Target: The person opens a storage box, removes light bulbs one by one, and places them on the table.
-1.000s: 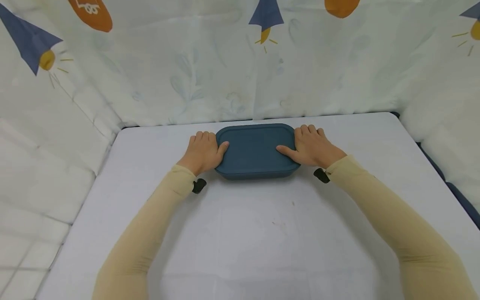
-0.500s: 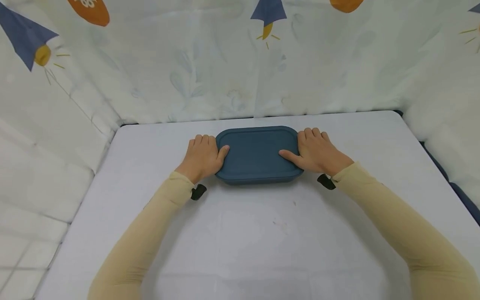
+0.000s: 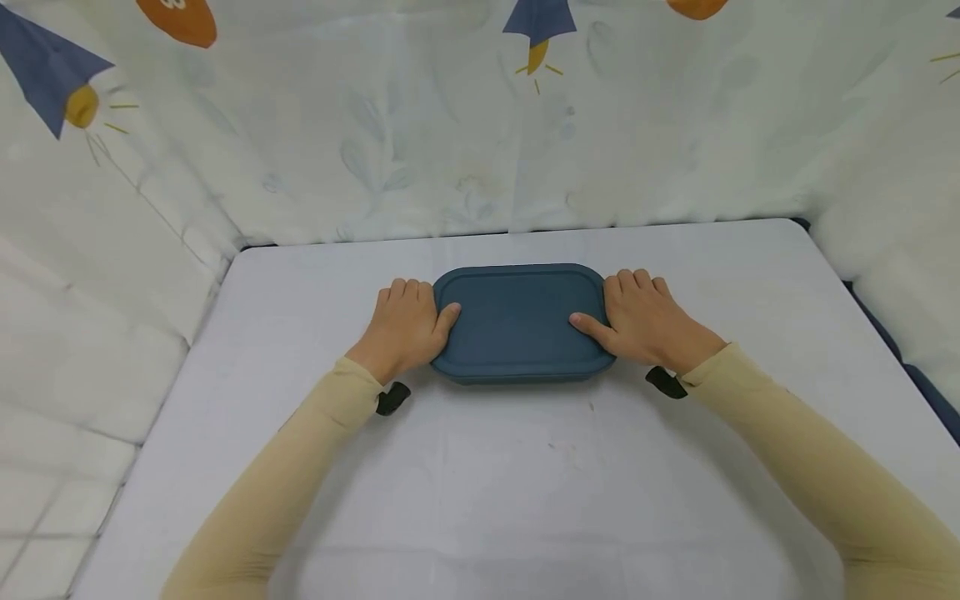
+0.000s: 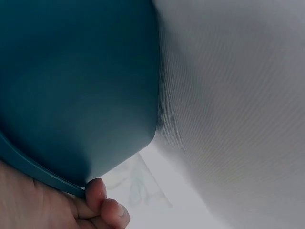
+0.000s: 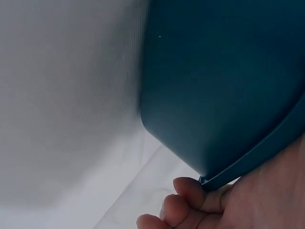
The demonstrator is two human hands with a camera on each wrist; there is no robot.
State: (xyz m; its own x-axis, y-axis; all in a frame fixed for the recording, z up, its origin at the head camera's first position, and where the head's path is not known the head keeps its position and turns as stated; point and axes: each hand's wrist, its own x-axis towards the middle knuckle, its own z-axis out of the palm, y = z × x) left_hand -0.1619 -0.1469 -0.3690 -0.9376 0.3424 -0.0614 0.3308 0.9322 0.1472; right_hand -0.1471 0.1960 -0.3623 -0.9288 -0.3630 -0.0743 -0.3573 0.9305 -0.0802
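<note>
A dark blue-green rectangular box (image 3: 521,325) with rounded corners and a flat, lid-like top stands on the white table. Gripping its left end is my left hand (image 3: 405,325), thumb on top and fingers over the outer edge. My right hand (image 3: 645,321) holds the opposite end the same way. From the left wrist, the box's side wall (image 4: 90,86) tapers down to the cloth, and curled fingertips (image 4: 113,212) hook beneath the rim. In the right wrist view, fingers (image 5: 188,193) likewise curl under the rim (image 5: 257,155). What the box contains is hidden.
White cloth covers the table (image 3: 495,483), with a few small specks (image 3: 562,448) in front of the box. A patterned white curtain (image 3: 450,125) hangs behind the table's far edge. Dark wrist devices (image 3: 666,382) sit under both sleeves.
The box has slid nearer to me, away from the table's far edge, with both hands keeping hold of its ends. The head view has shifted slightly.
</note>
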